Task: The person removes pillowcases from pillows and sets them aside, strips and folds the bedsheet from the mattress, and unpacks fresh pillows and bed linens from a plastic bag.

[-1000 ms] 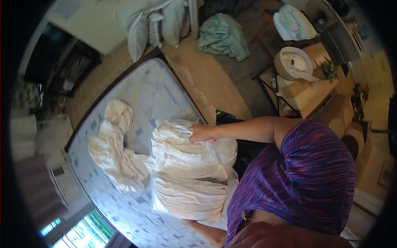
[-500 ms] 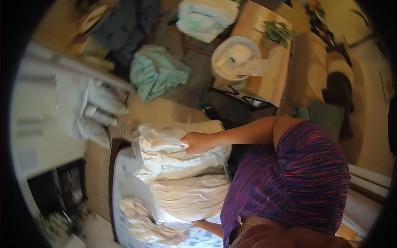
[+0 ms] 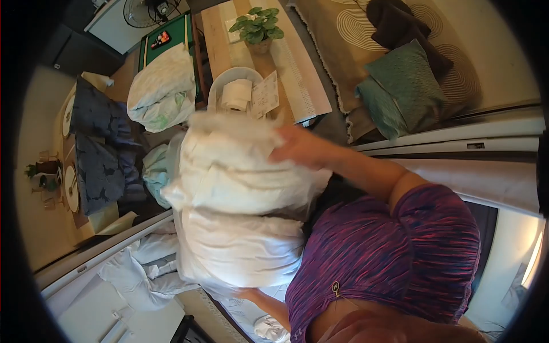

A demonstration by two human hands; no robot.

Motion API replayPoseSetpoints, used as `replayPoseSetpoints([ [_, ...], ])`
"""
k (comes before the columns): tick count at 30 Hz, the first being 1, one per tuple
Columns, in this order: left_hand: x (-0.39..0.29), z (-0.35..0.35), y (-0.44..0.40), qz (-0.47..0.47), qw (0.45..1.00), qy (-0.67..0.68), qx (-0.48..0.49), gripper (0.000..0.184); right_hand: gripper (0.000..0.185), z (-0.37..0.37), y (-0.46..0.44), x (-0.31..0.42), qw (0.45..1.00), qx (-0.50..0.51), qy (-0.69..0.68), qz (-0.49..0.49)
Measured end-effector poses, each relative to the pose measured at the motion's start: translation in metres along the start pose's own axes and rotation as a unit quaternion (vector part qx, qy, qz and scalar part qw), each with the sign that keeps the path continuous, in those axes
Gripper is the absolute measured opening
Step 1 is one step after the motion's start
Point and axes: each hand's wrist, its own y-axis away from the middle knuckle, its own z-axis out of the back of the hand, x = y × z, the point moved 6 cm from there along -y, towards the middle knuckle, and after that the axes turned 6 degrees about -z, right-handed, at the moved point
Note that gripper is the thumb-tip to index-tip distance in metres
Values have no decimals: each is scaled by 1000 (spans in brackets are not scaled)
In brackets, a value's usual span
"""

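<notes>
A large clear plastic bag (image 3: 240, 240) packed with folded cream-white bedding fills the middle of the view, raised in front of my torso. My right hand (image 3: 300, 147), blurred by motion, grips the bag's upper side; its fingertips are smeared. From underneath, my left hand (image 3: 250, 294) holds the bag's lower edge, with most of its fingers hidden. Behind the bag, a white tub (image 3: 216, 91) holding a white roll stands on a wooden table (image 3: 306, 86). Part of a pale green cloth bundle (image 3: 155, 171) shows beside the bag.
A potted plant (image 3: 257, 34) stands on the table. Another bag of white bedding (image 3: 163, 86) lies near a small pool table (image 3: 171, 28). A couch with a teal cushion (image 3: 403, 88) is at the upper right. White pillows (image 3: 143, 268) lie lower left, near door frames.
The bag has been raised and swung with my body toward the wooden table. My right hand has moved up with it. The bed below has mostly left view.
</notes>
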Motion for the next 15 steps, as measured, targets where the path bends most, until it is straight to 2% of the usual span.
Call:
replayPoseSetpoints([
  [2,-16,-25,7,-41,998,24,33,45,36,68,31,8,997,-76,-15,22],
  [4,-41,-62,18,-99,991,50,70,45,32,101,65,43,978,-144,-60,137],
  [6,-66,-108,43,-170,977,73,104,38,33,140,88,51,957,-208,-92,181],
  [8,-72,-152,66,-91,987,30,130,31,32,184,106,65,938,-279,-50,202],
  [10,-75,-206,92,-130,962,64,231,29,29,219,131,82,901,-357,-37,242],
  [14,-40,-300,121,-241,940,-18,241,30,25,295,140,108,891,-363,7,272],
  [15,-36,-323,130,-197,942,-25,270,31,25,301,132,112,895,-356,6,268],
])
